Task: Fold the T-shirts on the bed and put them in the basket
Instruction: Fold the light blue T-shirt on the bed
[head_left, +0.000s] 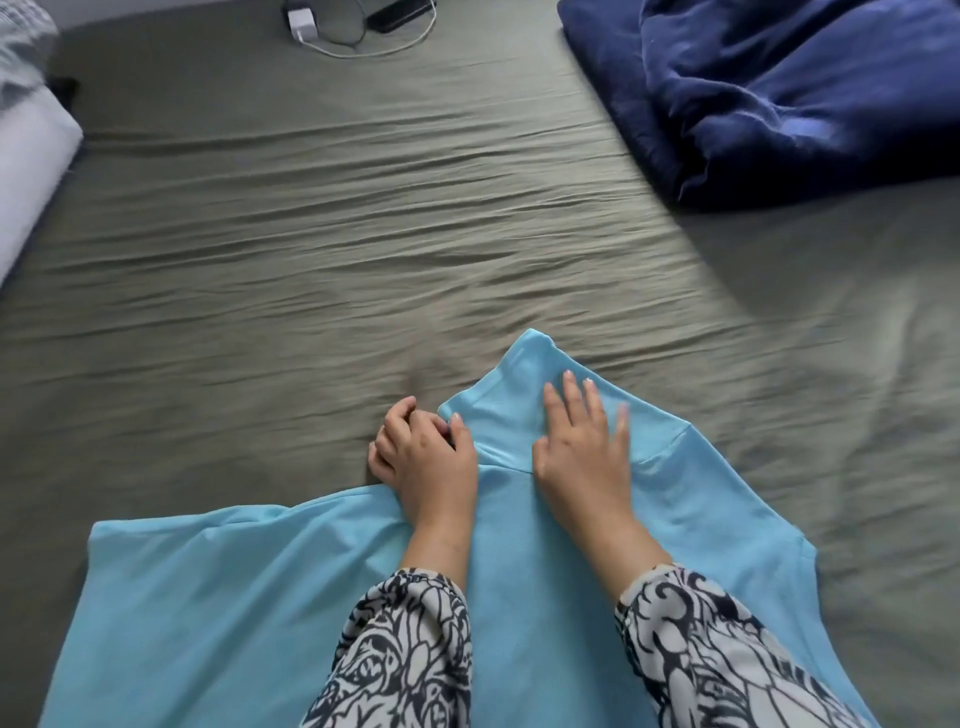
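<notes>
Fingers (571, 400) flat on smooth blue T-shirt (234, 587), wrinkled bedsheet (363, 218)

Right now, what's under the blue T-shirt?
The light blue T-shirt lies on the wrinkled grey-green bed sheet, which shows all around it. Whether anything else hides beneath the shirt cannot be seen; the fabric covers it.

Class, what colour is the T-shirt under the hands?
Light blue T-shirt, plain, seen best in the head view.

Light: soft, even daylight, brightest across the bed (363, 218) at right.
Shadows: faint.
Blur: slight motion softness throughout.
Edges: wide-angle bending.
</notes>
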